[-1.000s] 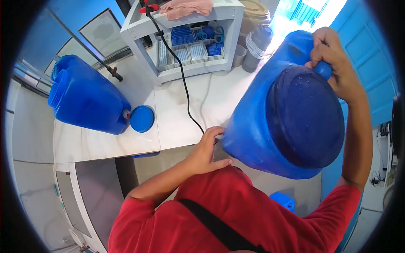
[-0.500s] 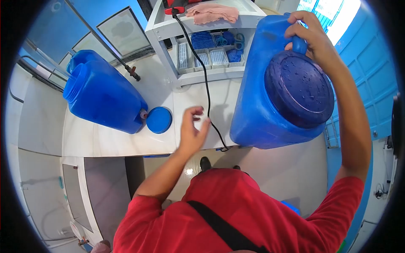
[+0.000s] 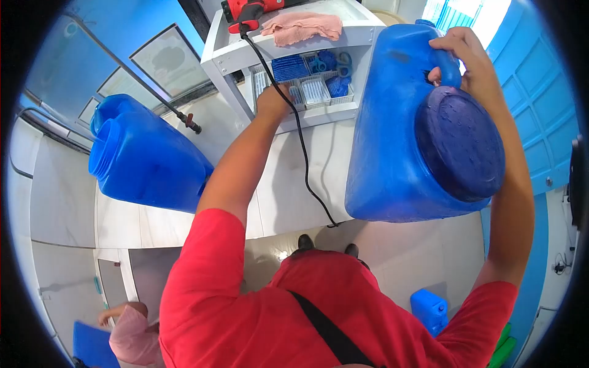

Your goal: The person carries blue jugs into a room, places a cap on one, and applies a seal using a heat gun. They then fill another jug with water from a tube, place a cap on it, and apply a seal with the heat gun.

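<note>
Now the left hand [image 3: 272,104] is reaching into the little baskets [image 3: 341,100], its fingers too hidden to tell, while only the right hand [image 3: 480,64], fingers curled mostly shut, is holding the big blue jug [image 3: 389,129] by its handle [image 3: 453,69] at the table's edge [image 3: 279,221], no longer with the left hand near.

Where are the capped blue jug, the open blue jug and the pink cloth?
Capped blue jug [image 3: 389,129]: head view, on the side wall of its body.
Open blue jug [image 3: 150,162]: head view, on the body, right of its mouth.
Pink cloth [image 3: 300,28]: head view, on the middle of its folds.
</note>
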Demonstrator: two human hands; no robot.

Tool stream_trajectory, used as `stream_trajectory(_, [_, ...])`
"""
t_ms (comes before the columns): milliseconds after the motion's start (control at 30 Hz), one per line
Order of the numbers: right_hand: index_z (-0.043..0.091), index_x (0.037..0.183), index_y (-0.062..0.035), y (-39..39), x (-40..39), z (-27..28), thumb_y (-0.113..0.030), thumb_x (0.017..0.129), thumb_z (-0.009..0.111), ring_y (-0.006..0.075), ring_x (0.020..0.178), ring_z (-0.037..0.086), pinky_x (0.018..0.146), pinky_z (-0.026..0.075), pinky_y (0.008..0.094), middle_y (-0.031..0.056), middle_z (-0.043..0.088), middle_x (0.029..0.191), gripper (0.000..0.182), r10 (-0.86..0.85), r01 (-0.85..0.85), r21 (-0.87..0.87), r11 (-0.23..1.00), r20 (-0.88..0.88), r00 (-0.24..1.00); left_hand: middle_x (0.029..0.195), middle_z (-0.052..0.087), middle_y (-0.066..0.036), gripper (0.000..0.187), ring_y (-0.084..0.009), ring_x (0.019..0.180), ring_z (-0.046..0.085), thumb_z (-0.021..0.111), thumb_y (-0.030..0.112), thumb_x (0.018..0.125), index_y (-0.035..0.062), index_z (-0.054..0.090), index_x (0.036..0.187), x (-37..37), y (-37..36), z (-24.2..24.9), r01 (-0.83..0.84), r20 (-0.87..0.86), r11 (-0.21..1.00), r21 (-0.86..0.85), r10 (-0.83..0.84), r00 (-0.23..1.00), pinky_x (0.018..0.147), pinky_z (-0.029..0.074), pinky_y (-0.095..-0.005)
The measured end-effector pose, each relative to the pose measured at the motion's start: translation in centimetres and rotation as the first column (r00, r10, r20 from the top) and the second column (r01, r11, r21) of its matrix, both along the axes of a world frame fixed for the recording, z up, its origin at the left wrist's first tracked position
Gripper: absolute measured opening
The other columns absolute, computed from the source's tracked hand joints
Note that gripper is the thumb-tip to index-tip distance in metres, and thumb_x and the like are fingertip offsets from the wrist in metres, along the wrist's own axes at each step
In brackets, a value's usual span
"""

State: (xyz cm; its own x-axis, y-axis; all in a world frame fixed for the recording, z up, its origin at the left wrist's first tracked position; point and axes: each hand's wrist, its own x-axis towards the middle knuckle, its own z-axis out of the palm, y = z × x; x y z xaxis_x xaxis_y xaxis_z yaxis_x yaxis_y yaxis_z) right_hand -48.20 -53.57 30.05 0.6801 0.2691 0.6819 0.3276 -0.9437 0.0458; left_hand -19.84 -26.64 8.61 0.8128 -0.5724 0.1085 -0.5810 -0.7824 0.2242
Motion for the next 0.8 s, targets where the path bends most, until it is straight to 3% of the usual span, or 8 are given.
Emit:
stream_trajectory(233, [0.054,0.135,-0.0109,0.8,-2.6,1.8,-0.001,0.083,0.072,0.0227,0.115,0.058,0.100,0.047,0.0306,0.0127,0.057,0.128,0.055,-0.144,0.137,-0.051,0.989,-0.192,0.971,0.115,0.064,-0.024,0.030,-0.0443,0.100,0.064,0.062,0.018,0.087,0.0010,0.068,0.110,3.1,-1.4,-4.3,-0.057,0.144,0.986,0.160,0.033,0.989,0.091,0.052,-0.0465])
stream_trajectory(400, [0.042,0.147,-0.0210,-0.1,-9.8,3.6,-0.035,0.104,0.045,0.0308,0.139,0.041,0.116,0.033,0.0478,0.0130,0.044,0.150,0.046,-0.468,0.469,0.005,0.883,-0.045,0.882,0.096,0.069,-0.024,0.031,-0.0413,0.095,0.067,0.068,0.025,0.087,0.0060,0.065,0.111,-0.3,1.8,-2.1,-0.141,0.039,0.877,-0.459,0.178,0.983,0.078,0.052,-0.0489])
stream_trajectory(500, [0.020,0.156,-0.0089,-9.7,-27.5,-0.9,-0.043,0.105,0.032,0.0288,0.153,0.001,0.124,0.001,0.0448,0.0127,0.003,0.166,0.064,-0.027,0.113,0.348,0.931,-0.243,0.970,0.087,0.068,-0.018,0.036,-0.0344,0.080,0.067,0.070,0.020,0.087,0.0071,0.056,0.118,-6.1,6.3,-0.4,-0.125,-0.061,0.775,-0.620,0.112,0.992,0.071,0.052,-0.0409])
stream_trajectory(533, [0.024,0.154,-0.0033,-11.8,-32.0,-3.6,-0.036,0.104,0.034,0.0290,0.151,0.014,0.123,0.008,0.0432,0.0174,0.019,0.162,0.060,0.530,-0.485,0.775,0.406,0.233,0.815,0.087,0.068,-0.018,0.036,-0.0344,0.080,0.067,0.070,0.020,0.087,0.0071,0.056,0.118,-8.1,8.1,0.0,-0.139,-0.059,0.771,-0.621,0.132,0.990,0.071,0.052,-0.0409])
stream_trajectory(600, [0.047,0.137,0.0007,-0.4,-30.9,-4.4,-0.030,0.099,0.056,0.0244,0.130,0.048,0.112,0.033,0.0380,0.0243,0.056,0.131,0.050,0.669,-0.535,0.802,0.266,0.246,0.702,0.086,0.067,-0.018,0.028,-0.0379,0.078,0.066,0.069,0.020,0.088,0.0052,0.059,0.109,-11.2,12.1,0.7,-0.137,-0.090,0.737,-0.662,0.103,0.991,0.073,0.053,-0.0436])
stream_trajectory(667, [0.069,0.096,-0.0160,10.4,-20.9,-3.7,-0.042,0.077,0.083,0.0090,0.058,0.051,0.052,0.032,0.0269,-0.0016,0.064,0.079,0.035,0.763,-0.662,0.744,0.088,0.377,0.525,0.090,0.067,-0.019,0.027,-0.0374,0.082,0.066,0.069,0.020,0.088,0.0053,0.060,0.109,-10.1,15.4,0.5,-0.203,-0.103,0.698,-0.687,0.183,0.978,0.074,0.053,-0.0440])
stream_trajectory(733, [0.061,0.120,0.0011,7.6,-20.8,-6.7,-0.023,0.085,0.078,0.0255,0.099,0.067,0.090,0.052,0.0348,0.0209,0.067,0.109,0.045,0.990,-0.491,0.871,0.007,0.062,0.124,0.096,0.066,-0.018,0.025,-0.0352,0.091,0.064,0.068,0.018,0.089,0.0040,0.061,0.108,-7.5,17.7,-0.4,-0.217,0.063,0.712,-0.668,0.345,0.937,0.081,0.051,-0.0433])
stream_trajectory(800, [0.067,0.108,0.0014,11.3,-18.6,-9.8,-0.024,0.075,0.087,0.0250,0.075,0.069,0.066,0.056,0.0319,0.0139,0.071,0.093,0.046,0.987,-0.388,0.921,-0.032,0.091,0.135,0.109,0.062,-0.019,0.023,-0.0354,0.109,0.057,0.067,0.018,0.091,0.0035,0.062,0.108,-1.6,18.6,-1.9,-0.217,0.263,0.792,-0.570,0.426,0.866,0.092,0.046,-0.0448])
